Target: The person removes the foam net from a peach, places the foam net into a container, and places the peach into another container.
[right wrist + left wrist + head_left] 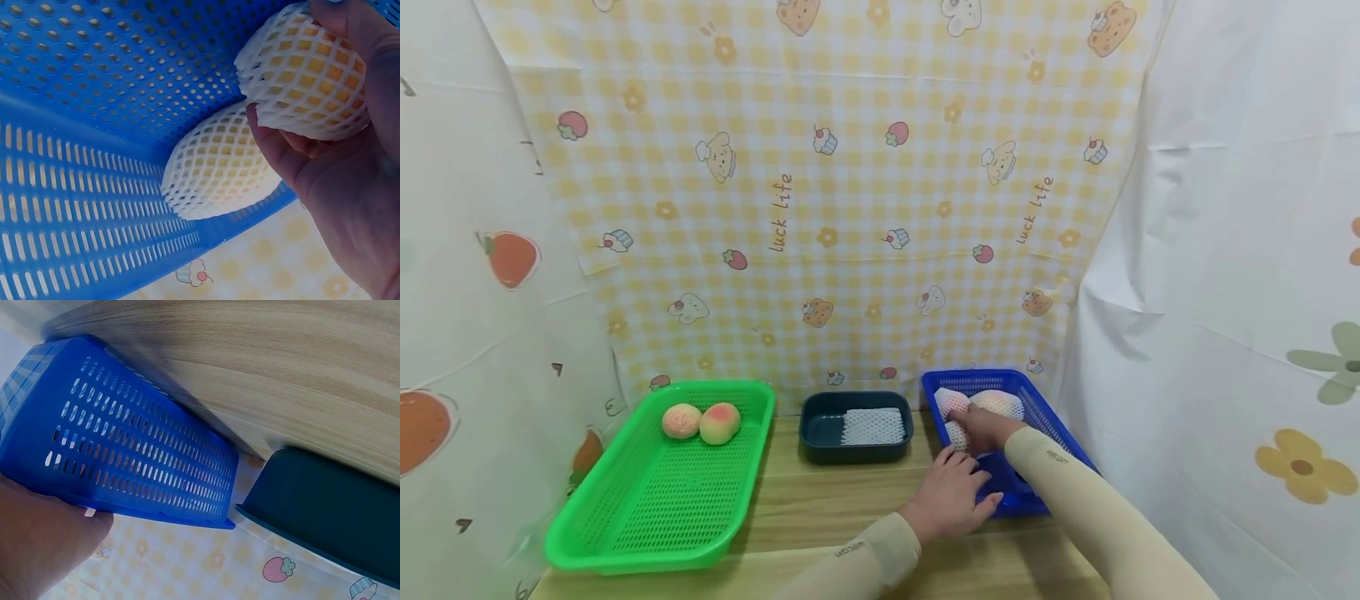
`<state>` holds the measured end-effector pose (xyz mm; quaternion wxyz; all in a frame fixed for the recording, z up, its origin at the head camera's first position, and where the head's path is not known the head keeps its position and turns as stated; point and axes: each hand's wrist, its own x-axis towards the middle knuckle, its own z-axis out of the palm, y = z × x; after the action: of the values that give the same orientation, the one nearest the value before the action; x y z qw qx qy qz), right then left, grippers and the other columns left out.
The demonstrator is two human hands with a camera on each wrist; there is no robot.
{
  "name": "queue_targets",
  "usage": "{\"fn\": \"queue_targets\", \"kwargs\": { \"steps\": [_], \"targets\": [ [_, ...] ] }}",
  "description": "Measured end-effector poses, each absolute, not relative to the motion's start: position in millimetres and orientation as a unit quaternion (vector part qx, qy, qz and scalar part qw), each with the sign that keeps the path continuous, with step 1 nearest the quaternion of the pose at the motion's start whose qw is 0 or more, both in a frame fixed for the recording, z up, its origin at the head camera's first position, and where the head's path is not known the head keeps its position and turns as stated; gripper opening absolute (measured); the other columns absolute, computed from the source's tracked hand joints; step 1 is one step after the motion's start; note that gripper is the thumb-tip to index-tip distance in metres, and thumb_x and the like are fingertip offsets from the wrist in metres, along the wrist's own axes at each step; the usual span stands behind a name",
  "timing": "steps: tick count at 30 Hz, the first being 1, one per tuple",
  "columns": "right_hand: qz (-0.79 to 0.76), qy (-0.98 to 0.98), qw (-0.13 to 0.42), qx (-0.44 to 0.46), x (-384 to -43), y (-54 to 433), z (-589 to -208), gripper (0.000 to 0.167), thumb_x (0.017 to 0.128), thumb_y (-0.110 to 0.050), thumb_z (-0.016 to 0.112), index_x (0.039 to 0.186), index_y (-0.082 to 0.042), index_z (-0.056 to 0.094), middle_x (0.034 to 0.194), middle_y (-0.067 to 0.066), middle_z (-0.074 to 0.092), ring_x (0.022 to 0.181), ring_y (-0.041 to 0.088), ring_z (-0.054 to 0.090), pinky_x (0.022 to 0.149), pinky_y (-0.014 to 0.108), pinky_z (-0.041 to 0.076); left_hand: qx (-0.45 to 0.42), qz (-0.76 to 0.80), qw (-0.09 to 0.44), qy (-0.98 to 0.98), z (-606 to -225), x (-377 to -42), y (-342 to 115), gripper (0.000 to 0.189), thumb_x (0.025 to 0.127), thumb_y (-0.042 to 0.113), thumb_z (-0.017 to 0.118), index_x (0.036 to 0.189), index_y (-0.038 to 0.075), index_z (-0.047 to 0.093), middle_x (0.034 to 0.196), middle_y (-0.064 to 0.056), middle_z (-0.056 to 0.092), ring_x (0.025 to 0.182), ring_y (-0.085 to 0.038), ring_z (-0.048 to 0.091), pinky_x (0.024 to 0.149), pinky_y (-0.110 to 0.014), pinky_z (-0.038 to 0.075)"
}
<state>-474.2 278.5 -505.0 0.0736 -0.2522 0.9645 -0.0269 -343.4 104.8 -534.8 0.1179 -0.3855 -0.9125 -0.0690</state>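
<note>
Right hand (350, 184) holding a netted fruit (306, 75) inside the blue basket (1026, 507), toward the table's (820, 517) back right corner.

The right wrist view shows its fingers curled round the fruit, a grip the head view partly hides, with another netted fruit (219, 165) near. The left hand (951, 496), fingers spread, touches the basket's left rim. Dark box (856, 454) by the back edge, just beside the basket; bare wood lies open before it, to the green basket (677, 500) with two peaches (720, 423) near the left edge.
</note>
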Motion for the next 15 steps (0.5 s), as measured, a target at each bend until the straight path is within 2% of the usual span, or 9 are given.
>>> {"fn": "queue_targets", "kwargs": {
  "steps": [4, 7, 10, 15],
  "targets": [
    [-0.035, 0.965, 0.074, -0.25, -470.6, 278.7, -493.3, 0.068, 0.087, -0.024, 0.095, 0.144, -0.014, 0.061, 0.144, 0.043, 0.055, 0.129, 0.055, 0.062, 0.102, 0.065, 0.056, -0.386, -0.067, 0.121, -0.912, -535.1, -343.6, 104.9, 0.063, 0.116, 0.065, 0.029, 0.143, 0.029, 0.072, 0.147, 0.006, 0.067, 0.145, -0.017, 0.053, 0.13, -0.048, 0.031],
    [-0.053, 0.967, 0.087, -0.234, -466.2, 280.8, -481.9, 0.071, 0.088, -0.021, 0.093, 0.15, -0.013, 0.058, 0.15, 0.045, 0.049, 0.127, 0.054, 0.063, 0.098, 0.063, 0.058, -0.385, -0.065, 0.121, -0.913, -538.6, -345.8, 105.7, 0.063, 0.116, 0.065, 0.028, 0.142, 0.03, 0.073, 0.145, 0.008, 0.067, 0.145, -0.017, 0.054, 0.131, -0.048, 0.03],
    [-0.066, 0.969, 0.095, -0.219, -461.9, 284.9, -471.9, 0.075, 0.09, -0.018, 0.089, 0.156, -0.013, 0.054, 0.151, 0.04, 0.05, 0.12, 0.044, 0.067, 0.093, 0.057, 0.06, -0.385, -0.067, 0.121, -0.912, -540.2, -347.0, 106.3, 0.063, 0.115, 0.066, 0.028, 0.141, 0.03, 0.073, 0.143, 0.009, 0.068, 0.144, -0.017, 0.054, 0.131, -0.048, 0.03],
    [-0.099, 0.968, 0.078, -0.216, -451.7, 290.9, -453.9, 0.079, 0.087, -0.02, 0.09, 0.157, -0.013, 0.054, 0.144, 0.031, 0.057, 0.107, 0.033, 0.066, 0.086, 0.051, 0.059, -0.384, -0.074, 0.114, -0.913, -539.8, -347.2, 105.8, 0.061, 0.115, 0.066, 0.03, 0.14, 0.031, 0.073, 0.142, 0.009, 0.068, 0.144, -0.016, 0.054, 0.131, -0.049, 0.03]
  ]
}}
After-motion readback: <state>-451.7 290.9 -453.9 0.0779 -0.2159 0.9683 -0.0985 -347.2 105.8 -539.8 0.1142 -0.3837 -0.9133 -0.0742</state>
